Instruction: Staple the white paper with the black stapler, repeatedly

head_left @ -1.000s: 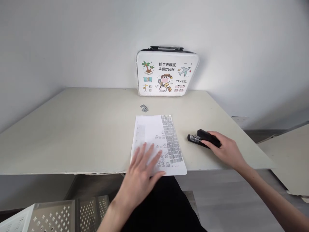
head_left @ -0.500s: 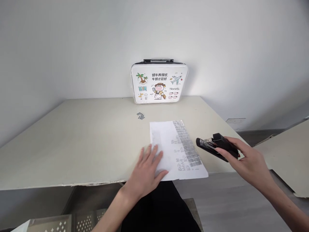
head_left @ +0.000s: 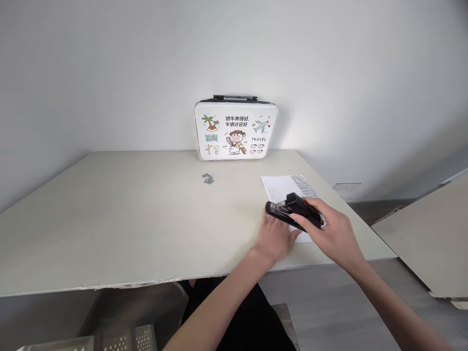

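Note:
My right hand [head_left: 336, 234] holds a black stapler [head_left: 305, 212] in the air, its jaws apart and its front end pointing left. Under it, the printed sheet of paper [head_left: 280, 185] lies on the right part of the table. My left hand [head_left: 274, 241] rests flat on the sheet's left side with the thumb out; the stapler hides part of its fingers. Much of the print is covered by the stapler and my right hand. A small pile of grey staple strips [head_left: 207, 179] lies farther back, to the left of the paper.
A white case [head_left: 236, 131] with cartoon prints and a black handle stands against the wall at the table's back. The pale table [head_left: 127, 219] has a chipped front edge. Perforated baskets [head_left: 120, 339] sit below at the lower left. Another pale surface [head_left: 424, 234] is at the right.
My left hand has slid the paper to the right and away from the table's front edge. My right hand has carried the stapler left, so it now overlaps the left hand in view.

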`<state>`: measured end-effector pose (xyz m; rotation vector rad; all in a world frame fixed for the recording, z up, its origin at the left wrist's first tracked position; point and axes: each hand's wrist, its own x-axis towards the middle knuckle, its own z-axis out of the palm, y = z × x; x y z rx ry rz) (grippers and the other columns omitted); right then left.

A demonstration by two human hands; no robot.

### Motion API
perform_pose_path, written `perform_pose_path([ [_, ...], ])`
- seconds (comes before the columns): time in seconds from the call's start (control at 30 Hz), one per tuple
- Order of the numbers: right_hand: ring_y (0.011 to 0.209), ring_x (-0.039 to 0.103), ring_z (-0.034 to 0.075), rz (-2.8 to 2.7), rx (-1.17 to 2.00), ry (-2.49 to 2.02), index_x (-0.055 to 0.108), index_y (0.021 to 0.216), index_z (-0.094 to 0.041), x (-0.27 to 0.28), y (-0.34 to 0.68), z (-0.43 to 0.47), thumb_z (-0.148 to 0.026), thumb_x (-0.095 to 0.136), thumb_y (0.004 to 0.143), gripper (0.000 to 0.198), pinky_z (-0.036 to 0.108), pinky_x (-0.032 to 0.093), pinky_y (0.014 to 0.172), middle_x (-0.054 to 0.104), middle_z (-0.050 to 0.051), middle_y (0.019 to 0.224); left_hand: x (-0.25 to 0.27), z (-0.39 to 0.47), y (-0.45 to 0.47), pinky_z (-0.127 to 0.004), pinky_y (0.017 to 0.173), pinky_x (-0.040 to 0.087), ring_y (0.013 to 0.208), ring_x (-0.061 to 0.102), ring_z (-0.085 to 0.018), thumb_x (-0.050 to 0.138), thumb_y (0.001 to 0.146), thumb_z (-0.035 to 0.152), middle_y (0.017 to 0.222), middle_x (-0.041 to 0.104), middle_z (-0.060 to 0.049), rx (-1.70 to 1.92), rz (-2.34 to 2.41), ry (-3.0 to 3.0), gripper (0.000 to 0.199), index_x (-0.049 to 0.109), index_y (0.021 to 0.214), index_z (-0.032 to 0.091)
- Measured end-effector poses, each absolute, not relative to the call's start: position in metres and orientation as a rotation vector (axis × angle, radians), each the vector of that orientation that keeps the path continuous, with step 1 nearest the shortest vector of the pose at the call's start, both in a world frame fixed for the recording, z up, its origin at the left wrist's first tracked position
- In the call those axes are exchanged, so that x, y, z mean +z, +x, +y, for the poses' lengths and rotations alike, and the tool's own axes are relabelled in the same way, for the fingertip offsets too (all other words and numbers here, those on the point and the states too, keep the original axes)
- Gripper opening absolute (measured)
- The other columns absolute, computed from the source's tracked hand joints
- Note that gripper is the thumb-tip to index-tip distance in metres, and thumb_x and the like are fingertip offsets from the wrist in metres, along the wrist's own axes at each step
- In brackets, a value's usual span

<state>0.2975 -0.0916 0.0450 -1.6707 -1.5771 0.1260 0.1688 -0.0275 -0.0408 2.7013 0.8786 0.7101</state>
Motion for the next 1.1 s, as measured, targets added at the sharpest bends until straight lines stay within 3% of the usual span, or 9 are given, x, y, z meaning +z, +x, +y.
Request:
perform_pose_path([
  [0.1, 0.089, 0.071, 0.023, -1.603, 0.267, -1.631, 0.069, 0.114, -0.028, 0.041, 0.286, -0.075, -0.051, 0.066, 0.095, 0.030, 0.029, 0.053, 0.066, 0.077, 0.004, 0.108, -0.030, -0.045, 0.126, -0.052, 0.130, 0.023, 0.156, 0.034, -0.028, 0.047, 0.108, 0.042, 0.158, 0.052, -0.017, 0.648, 0.676, 2.614, 0.052, 0.047, 0.152, 0.015],
  [0.2, 0.096, 0.071, 0.025, -1.670, 0.414, -1.569, 0.069, 0.116, -0.028, 0.031, 0.273, -0.058, -0.051, 0.064, 0.096, 0.031, 0.032, 0.055, 0.072, 0.077, 0.004, 0.113, -0.017, -0.057, 0.065, -0.045, 0.129, 0.029, 0.152, 0.042, -0.023, 0.054, 0.106, 0.038, 0.158, 0.054, -0.008, 0.574, 0.596, 2.462, 0.047, 0.052, 0.151, 0.024],
  [0.3, 0.100, 0.071, 0.028, -1.744, 0.518, -1.508, 0.068, 0.119, -0.028, 0.019, 0.256, -0.044, -0.051, 0.063, 0.096, 0.033, 0.036, 0.057, 0.076, 0.076, 0.006, 0.117, -0.004, -0.058, 0.009, -0.043, 0.117, 0.048, 0.140, 0.057, -0.025, 0.053, 0.106, 0.038, 0.146, 0.065, -0.004, 0.658, 0.820, 2.189, 0.036, 0.065, 0.138, 0.030],
  [0.4, 0.101, 0.071, 0.028, -1.828, 0.582, -1.452, 0.068, 0.121, -0.030, 0.008, 0.238, -0.034, -0.051, 0.061, 0.098, 0.032, 0.040, 0.058, 0.081, 0.076, 0.005, 0.117, 0.003, -0.051, -0.030, -0.043, 0.103, 0.057, 0.119, 0.071, -0.028, 0.053, 0.105, 0.045, 0.124, 0.077, -0.005, 0.807, 1.093, 1.909, 0.030, 0.075, 0.118, 0.030],
  [0.57, 0.105, 0.071, 0.029, -1.942, 0.617, -1.375, 0.068, 0.124, -0.031, -0.003, 0.213, -0.025, -0.049, 0.062, 0.099, 0.031, 0.042, 0.058, 0.086, 0.075, 0.005, 0.117, 0.002, -0.044, -0.051, -0.040, 0.096, 0.056, 0.094, 0.075, -0.025, 0.053, 0.103, 0.052, 0.096, 0.079, -0.006, 1.071, 1.296, 1.608, 0.036, 0.074, 0.103, 0.023],
  [0.8, 0.106, 0.071, 0.028, -1.926, 0.599, -1.365, 0.069, 0.124, -0.032, -0.005, 0.204, -0.027, -0.049, 0.063, 0.098, 0.031, 0.040, 0.057, 0.087, 0.075, 0.005, 0.117, 0.000, -0.050, -0.046, -0.033, 0.080, 0.055, 0.089, 0.073, -0.023, 0.055, 0.103, 0.051, 0.097, 0.077, -0.006, 1.009, 1.294, 1.658, 0.034, 0.075, 0.103, 0.023],
  [1.0, 0.117, 0.068, 0.025, -1.506, 0.735, -1.403, 0.068, 0.120, -0.027, -0.016, 0.212, -0.039, -0.053, 0.035, 0.109, 0.043, 0.042, 0.052, 0.103, 0.074, 0.008, 0.125, -0.002, -0.051, -0.047, -0.031, 0.075, 0.053, 0.090, 0.073, -0.023, 0.054, 0.103, 0.050, 0.098, 0.077, -0.005, 1.023, 1.291, 1.645, 0.034, 0.074, 0.103, 0.023],
  [1.1, 0.120, 0.067, 0.026, -1.360, 0.775, -1.432, 0.065, 0.119, -0.026, -0.026, 0.214, -0.042, -0.054, 0.037, 0.108, 0.041, 0.044, 0.051, 0.106, 0.072, 0.010, 0.127, -0.003, -0.052, -0.047, -0.032, 0.075, 0.054, 0.090, 0.073, -0.023, 0.054, 0.103, 0.051, 0.098, 0.077, -0.006, 1.020, 1.296, 1.643, 0.034, 0.074, 0.103, 0.023],
])
